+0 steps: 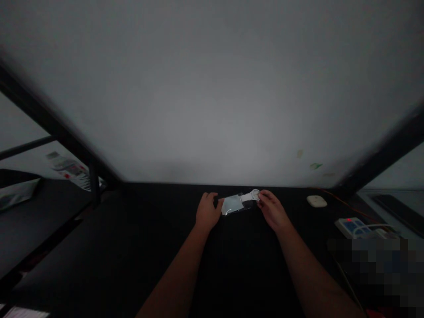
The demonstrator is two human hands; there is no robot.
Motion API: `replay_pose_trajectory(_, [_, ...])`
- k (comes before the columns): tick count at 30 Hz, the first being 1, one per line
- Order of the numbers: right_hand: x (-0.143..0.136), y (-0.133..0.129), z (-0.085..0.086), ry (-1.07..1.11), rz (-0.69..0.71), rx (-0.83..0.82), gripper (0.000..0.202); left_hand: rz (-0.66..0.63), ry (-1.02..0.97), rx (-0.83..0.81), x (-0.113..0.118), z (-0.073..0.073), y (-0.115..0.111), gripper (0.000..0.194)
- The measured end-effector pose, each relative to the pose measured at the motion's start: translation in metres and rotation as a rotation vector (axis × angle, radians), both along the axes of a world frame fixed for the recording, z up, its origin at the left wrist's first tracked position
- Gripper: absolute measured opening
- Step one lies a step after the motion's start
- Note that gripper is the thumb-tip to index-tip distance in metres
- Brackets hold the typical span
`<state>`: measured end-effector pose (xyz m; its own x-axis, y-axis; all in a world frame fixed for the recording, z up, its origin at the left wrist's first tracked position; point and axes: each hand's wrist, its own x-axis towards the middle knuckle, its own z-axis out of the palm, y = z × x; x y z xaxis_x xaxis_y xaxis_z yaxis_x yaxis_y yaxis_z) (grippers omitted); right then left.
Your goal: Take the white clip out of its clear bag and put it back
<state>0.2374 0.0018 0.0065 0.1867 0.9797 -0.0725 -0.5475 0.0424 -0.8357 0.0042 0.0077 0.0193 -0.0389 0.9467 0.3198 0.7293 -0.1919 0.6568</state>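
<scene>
L hand: thumb at clear sleeve edge, fingers loosely apart, grip can't tell | R hand: pinching white ring-ended strip | loc: sleeve btwn hands, far side of blk table | tip: prob best steady sleeve w/ L, any R pull in line, no twist

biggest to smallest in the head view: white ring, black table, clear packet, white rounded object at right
1. Black table
2. Clear packet
3. White rounded object
4. White ring, going by the part that shows
</scene>
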Motion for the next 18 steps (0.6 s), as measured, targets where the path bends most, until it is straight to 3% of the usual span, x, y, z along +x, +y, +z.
replay_pose_trajectory(3, [-0.003, -0.002, -0.001, -0.134, 0.034, 0.02, 0.03, -0.101, -0.155, 0.037, 0.01, 0.002, -0.004, 0.032])
replay_pose_trajectory(7, [-0.005, -0.005, 0.001, -0.311, 0.105, 0.043, 0.029, -0.342, -0.314, -0.065, 0.022, 0.003, -0.011, 0.034])
replay_pose_trajectory(9, [-0.006, -0.007, 0.002, -0.359, 0.137, 0.05, 0.03, -0.404, -0.356, -0.085, 0.025, 0.003, -0.013, 0.033])
replay_pose_trajectory(13, [-0.008, -0.006, 0.0, -0.384, 0.193, 0.066, 0.037, -0.397, -0.453, -0.132, 0.025, -0.003, -0.009, 0.027])
replay_pose_trajectory(18, [-0.014, -0.002, -0.004, -0.454, 0.141, 0.14, 0.036, -0.382, -0.668, -0.227, 0.02, -0.015, -0.001, 0.03])
